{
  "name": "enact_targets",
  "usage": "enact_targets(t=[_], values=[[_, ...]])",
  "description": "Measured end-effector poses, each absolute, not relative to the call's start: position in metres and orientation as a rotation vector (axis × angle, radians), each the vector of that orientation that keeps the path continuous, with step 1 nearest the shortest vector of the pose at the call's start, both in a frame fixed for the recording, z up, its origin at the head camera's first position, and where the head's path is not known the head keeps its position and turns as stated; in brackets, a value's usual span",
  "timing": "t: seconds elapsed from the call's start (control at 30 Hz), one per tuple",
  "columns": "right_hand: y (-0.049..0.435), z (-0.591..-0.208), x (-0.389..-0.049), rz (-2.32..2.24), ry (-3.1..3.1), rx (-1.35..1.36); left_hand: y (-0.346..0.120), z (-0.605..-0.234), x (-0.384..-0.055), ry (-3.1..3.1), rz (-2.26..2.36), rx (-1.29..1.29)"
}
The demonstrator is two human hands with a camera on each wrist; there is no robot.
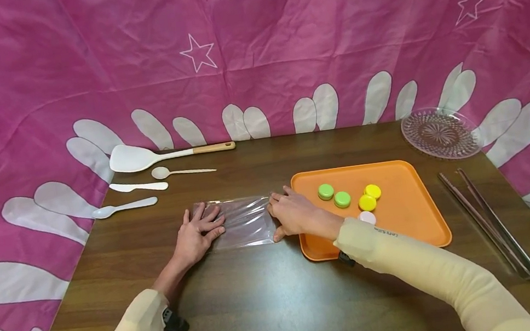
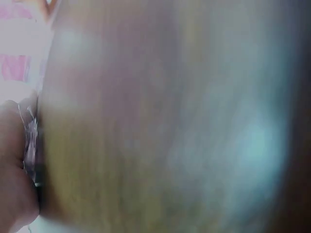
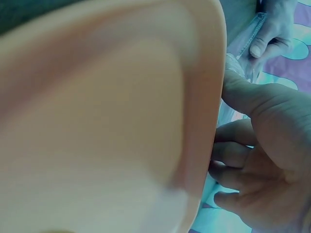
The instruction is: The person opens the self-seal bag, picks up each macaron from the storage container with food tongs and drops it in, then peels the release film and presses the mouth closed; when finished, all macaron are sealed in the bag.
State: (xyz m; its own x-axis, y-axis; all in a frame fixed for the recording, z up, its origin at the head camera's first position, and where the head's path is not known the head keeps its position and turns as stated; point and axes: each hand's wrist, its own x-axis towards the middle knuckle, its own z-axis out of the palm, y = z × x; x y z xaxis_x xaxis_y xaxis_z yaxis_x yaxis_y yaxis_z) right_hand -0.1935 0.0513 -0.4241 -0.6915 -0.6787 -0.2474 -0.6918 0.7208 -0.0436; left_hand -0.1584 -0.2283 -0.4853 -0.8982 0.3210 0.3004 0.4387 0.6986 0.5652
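A clear plastic bag (image 1: 247, 220) lies flat and shiny on the wooden table. On its left end rests my left hand (image 1: 199, 233), fingers spread. My right hand (image 1: 293, 214) spans the bag's right end, thumb at the near corner and fingers towards the far one. The right wrist view shows these fingers (image 3: 233, 153) loosely bent beside the tray's rim, with crinkled plastic near the thumb. An orange tray (image 1: 410, 219) sits partly under the right forearm. It holds two green macarons (image 1: 342, 199), two yellow macarons (image 1: 367, 202) and a pale pink macaron (image 1: 367, 218).
Metal tongs (image 1: 496, 225) lie right of the tray, with a clear patterned plate (image 1: 441, 133) behind them. At the back left are a white spatula (image 1: 132, 158), a wooden spoon (image 1: 161, 172), a white knife (image 1: 138, 186) and a white spoon (image 1: 123, 207). A pink curtain (image 1: 249, 35) hangs behind.
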Motion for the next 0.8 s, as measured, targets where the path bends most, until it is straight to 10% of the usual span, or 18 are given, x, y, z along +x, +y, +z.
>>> enact_targets(t=[0.4,0.8], values=[[0.071,-0.42,-0.186,-0.105,2.739,-1.216,-0.225,-0.495,-0.156,-2.564,-1.144,-0.616],[0.197,-0.396,-0.15,-0.636,3.044,-1.044,-0.227,-0.495,-0.158,-2.505,-1.153,-0.604]])
